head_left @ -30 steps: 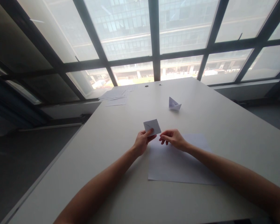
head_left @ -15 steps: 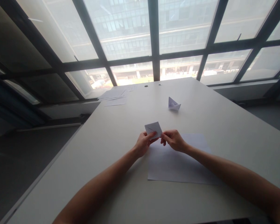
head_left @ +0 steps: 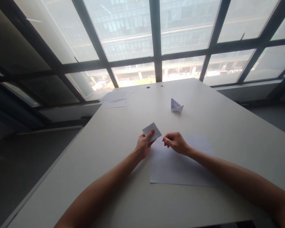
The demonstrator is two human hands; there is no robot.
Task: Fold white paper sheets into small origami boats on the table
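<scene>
A small folded square of white paper (head_left: 154, 129) is pinched in my left hand (head_left: 143, 145), thumb on top and fingers beneath. Just to its right, apart from the folded paper, is my right hand (head_left: 177, 142). Its fingers are curled together, with nothing visible in them. Below both hands a flat white sheet of paper (head_left: 178, 167) lies on the table, partly covered by my right forearm. Farther away stands a folded paper boat (head_left: 177, 105).
The white table (head_left: 123, 196) stretches toward a large window with dark frames (head_left: 158, 38). Several loose papers (head_left: 116, 98) lie at its far left edge. Near the far end is a dark round cable hole (head_left: 148, 87).
My right hand has let go of the folded paper's corner. My left hand has shifted the folded paper slightly left and turned it, leaving a gap between the hands.
</scene>
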